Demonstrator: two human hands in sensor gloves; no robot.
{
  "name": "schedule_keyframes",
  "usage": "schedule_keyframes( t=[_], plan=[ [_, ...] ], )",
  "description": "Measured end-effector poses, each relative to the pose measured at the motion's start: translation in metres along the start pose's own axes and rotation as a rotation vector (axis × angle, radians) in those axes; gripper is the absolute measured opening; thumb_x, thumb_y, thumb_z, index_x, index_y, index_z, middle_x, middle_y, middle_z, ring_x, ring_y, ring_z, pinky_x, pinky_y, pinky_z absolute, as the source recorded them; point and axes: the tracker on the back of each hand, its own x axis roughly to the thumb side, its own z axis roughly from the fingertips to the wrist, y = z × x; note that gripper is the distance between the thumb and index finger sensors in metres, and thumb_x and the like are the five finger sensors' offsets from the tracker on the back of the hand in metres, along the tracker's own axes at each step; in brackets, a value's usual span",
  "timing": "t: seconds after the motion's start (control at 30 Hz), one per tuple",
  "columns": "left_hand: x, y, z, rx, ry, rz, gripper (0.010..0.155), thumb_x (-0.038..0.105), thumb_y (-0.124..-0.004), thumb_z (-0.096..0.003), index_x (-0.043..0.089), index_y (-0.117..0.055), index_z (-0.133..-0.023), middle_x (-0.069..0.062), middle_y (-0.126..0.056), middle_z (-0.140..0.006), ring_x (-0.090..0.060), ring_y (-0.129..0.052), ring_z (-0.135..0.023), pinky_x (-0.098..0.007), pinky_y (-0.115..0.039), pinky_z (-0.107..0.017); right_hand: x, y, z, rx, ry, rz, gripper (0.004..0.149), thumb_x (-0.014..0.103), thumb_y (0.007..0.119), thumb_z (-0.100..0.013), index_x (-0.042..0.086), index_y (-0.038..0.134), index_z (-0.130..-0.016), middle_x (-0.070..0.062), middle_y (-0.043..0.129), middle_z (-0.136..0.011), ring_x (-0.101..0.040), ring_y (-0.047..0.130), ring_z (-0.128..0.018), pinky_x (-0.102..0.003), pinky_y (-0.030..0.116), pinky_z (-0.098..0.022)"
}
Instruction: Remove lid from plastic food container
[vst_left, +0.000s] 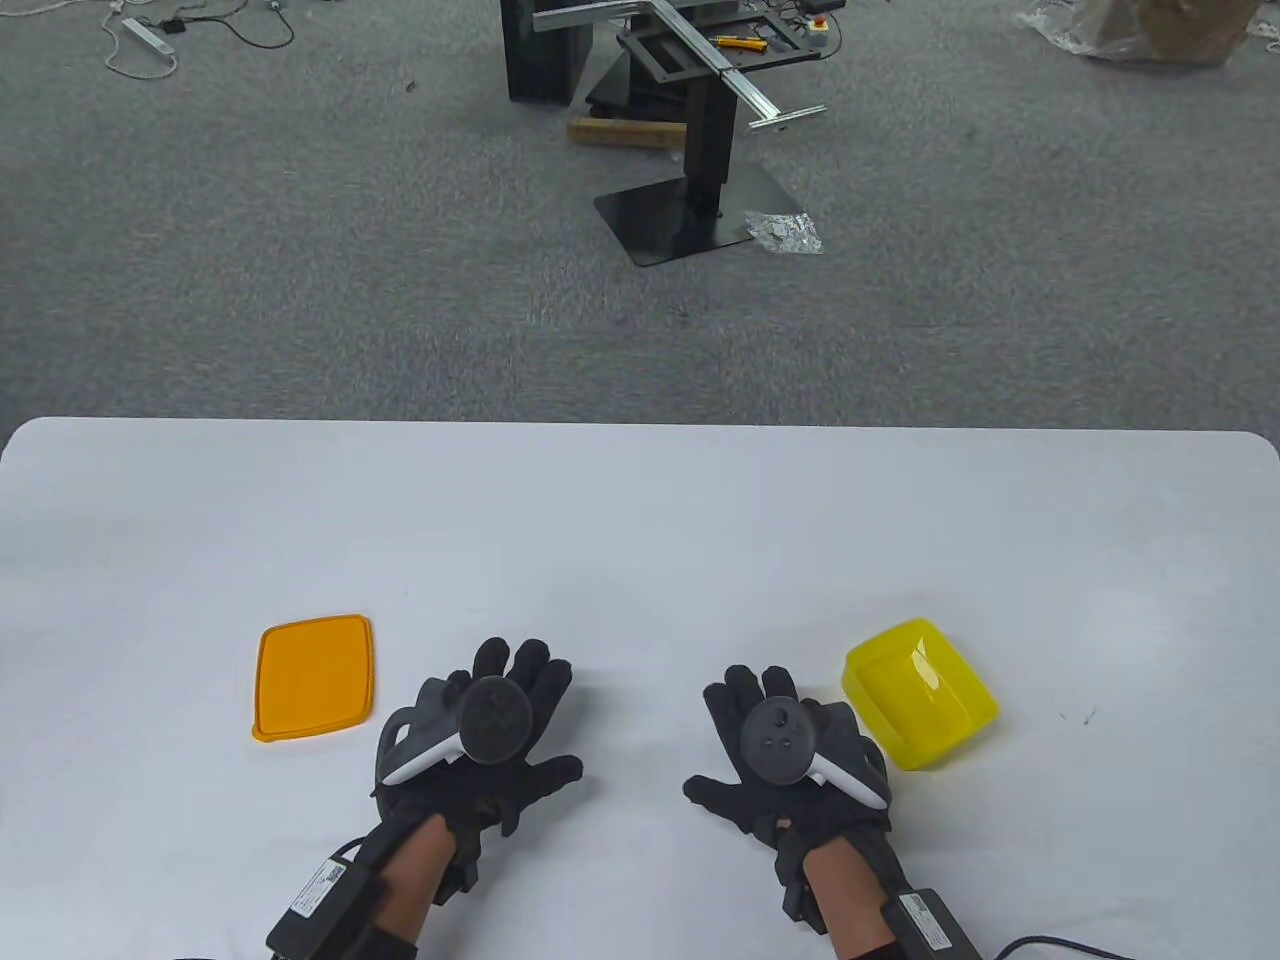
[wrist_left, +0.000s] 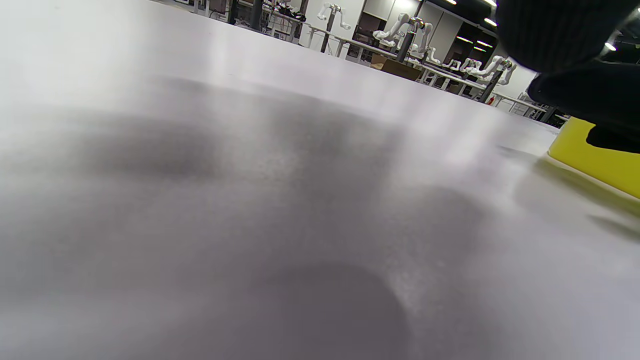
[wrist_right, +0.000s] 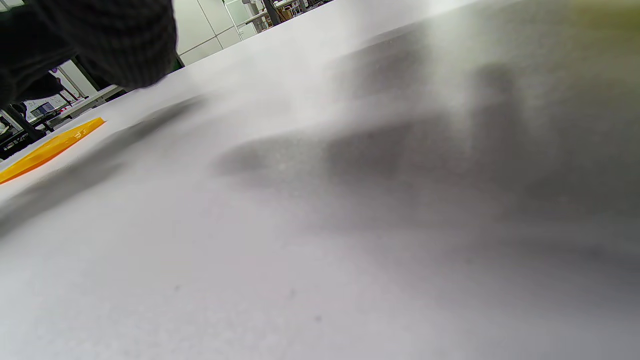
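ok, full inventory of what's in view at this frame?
lid: 1, orange, flat on the table, off the container, outboard of the left hand
container: 1, yellow translucent, on the table, beside the right hand
table: 1, white
metal stand: 1, black, on the grey carpet beyond the table
left hand: 1, black glove, fingers spread, holding nothing
right hand: 1, black glove, fingers spread, holding nothing
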Motion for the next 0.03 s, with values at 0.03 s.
schedule_keyframes(
  t=[0.03],
  plan=[
    [0.0002, -0.0002, -0.0003, -0.001, 0.001, 0.0, 0.096, 0.073, -0.07, -0.0419, 0.039, -0.016, -0.114, 0.014, -0.005, -0.118, -0.031, 0.003, -0.111, -0.063, -0.02, -0.081, 0.0002, 0.0, 0.0, 0.0, -0.001, 0.0, 0.09, 0.065, 0.069, -0.053, 0.027, 0.014, -0.114, -0.003, 0.003, -0.119, -0.04, -0.002, -0.104, -0.066, 0.015, -0.077]
  ],
)
